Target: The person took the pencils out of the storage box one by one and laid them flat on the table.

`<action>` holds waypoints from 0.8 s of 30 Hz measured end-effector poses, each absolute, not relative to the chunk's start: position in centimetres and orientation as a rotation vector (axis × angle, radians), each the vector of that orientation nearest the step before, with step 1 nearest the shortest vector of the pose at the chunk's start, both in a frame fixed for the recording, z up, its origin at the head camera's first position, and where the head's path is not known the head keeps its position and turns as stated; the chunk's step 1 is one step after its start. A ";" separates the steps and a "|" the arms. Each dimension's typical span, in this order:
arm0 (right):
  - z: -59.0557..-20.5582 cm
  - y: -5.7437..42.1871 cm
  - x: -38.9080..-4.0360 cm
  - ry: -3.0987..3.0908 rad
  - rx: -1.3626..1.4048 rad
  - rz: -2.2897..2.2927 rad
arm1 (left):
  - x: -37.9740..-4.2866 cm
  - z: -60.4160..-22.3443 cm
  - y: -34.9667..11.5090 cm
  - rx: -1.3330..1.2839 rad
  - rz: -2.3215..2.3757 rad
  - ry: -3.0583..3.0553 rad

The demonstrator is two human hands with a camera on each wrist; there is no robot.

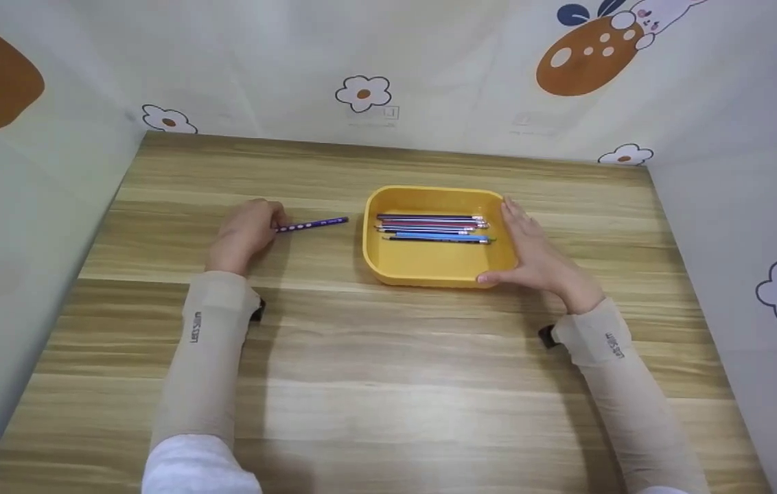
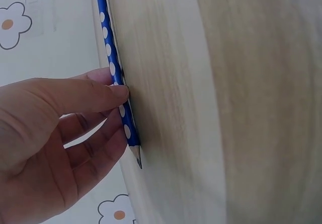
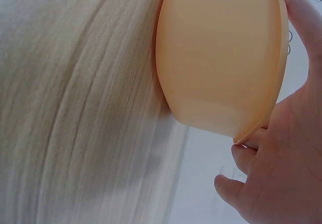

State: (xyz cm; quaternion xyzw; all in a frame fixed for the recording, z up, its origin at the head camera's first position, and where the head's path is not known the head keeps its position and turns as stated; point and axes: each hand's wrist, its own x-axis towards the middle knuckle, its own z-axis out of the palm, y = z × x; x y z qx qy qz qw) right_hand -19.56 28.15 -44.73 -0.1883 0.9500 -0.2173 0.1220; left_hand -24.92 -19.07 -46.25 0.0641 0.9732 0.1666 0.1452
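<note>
Between thumb and fingertips, my left hand (image 1: 246,230) pinches a dark blue pencil with white dots (image 1: 313,224). In the left wrist view the pencil's sharpened tip (image 2: 138,158) sticks out past the fingers, close over the wooden table. The pencil's other end points toward a yellow bin (image 1: 430,274). Several pencils (image 1: 433,226), blue, red and dark, lie side by side in that bin. My right hand (image 1: 538,259) holds the bin at its right end, thumb at the front rim and fingers at the back corner. Some right fingertips are hidden behind the rim in the right wrist view.
The wood-grain table (image 1: 388,370) carries the bin near its back middle. A pale curtain (image 1: 279,62) printed with flowers and orange shapes stands along the back and both sides of the table.
</note>
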 end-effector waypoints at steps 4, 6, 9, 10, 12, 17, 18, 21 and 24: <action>-44.8 28.2 -19.6 2.763 -0.546 -0.637 | -25.1 -46.1 -19.0 0.189 0.454 2.796; -44.8 28.2 -19.6 2.756 -0.546 -0.643 | -25.2 -46.0 -19.0 0.189 0.449 2.785; -44.9 28.3 -19.7 2.749 -0.550 -0.654 | -25.3 -45.8 -19.0 0.180 0.447 2.761; -44.9 28.3 -19.7 2.749 -0.550 -0.655 | -25.4 -45.8 -19.0 0.177 0.450 2.755; -44.9 28.3 -19.8 2.748 -0.552 -0.654 | -25.5 -45.7 -19.0 0.168 0.453 2.746; -45.0 28.3 -19.7 2.748 -0.550 -0.657 | -25.6 -45.6 -18.9 0.157 0.451 2.735; -45.0 28.3 -19.7 2.749 -0.551 -0.655 | -25.6 -45.6 -18.9 0.159 0.451 2.736; -44.8 28.3 -19.6 2.751 -0.551 -0.655 | -25.6 -45.6 -19.0 0.181 0.448 2.748; -44.7 28.2 -19.6 2.748 -0.541 -0.651 | -25.6 -45.6 -19.2 0.212 0.449 2.766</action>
